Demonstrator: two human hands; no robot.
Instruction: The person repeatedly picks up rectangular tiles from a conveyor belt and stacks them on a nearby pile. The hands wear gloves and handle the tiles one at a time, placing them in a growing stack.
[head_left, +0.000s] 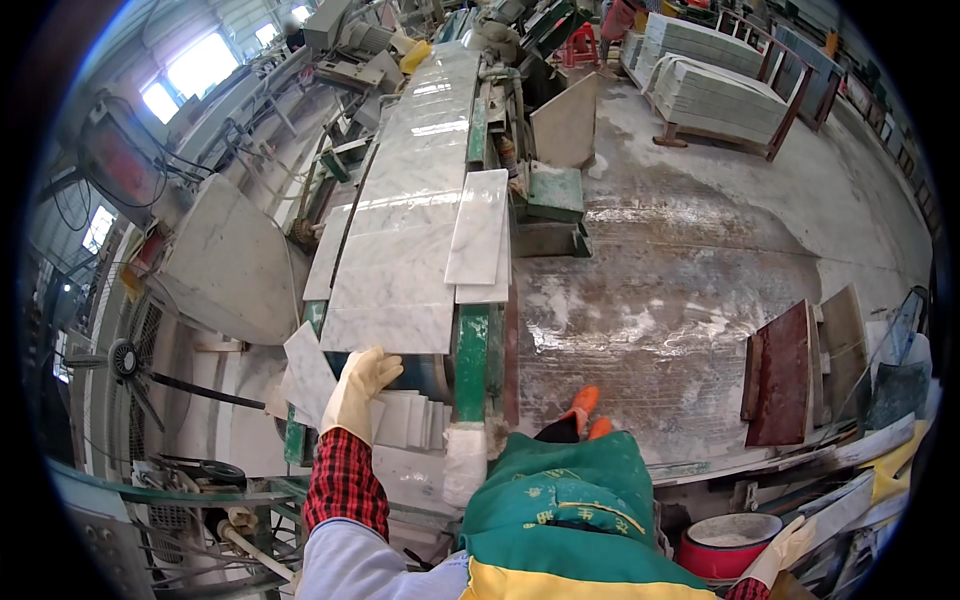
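My left hand (362,390), in a cream glove, is at the near edge of a grey-veined white marble slab (390,315) on the conveyor. Its fingers are bent together against that edge; their undersides are hidden. Beside the wrist, a small white marble piece (309,368) leans at a slant. Below the hand, several white tiles (408,420) stand on edge in a row. Far to the right, my gloved right hand (785,555) is beside a red bucket (708,560), fingers stretched toward a pale stone strip (843,515). No held object shows there.
Two overlapping marble tiles (478,230) lie along the conveyor's right side. A green metal rail (473,360) runs below them. Dark red boards (780,380) lean at the right. Stacked slabs (715,100) sit on a rack beyond the wet floor (660,290). A fan (124,358) is at left.
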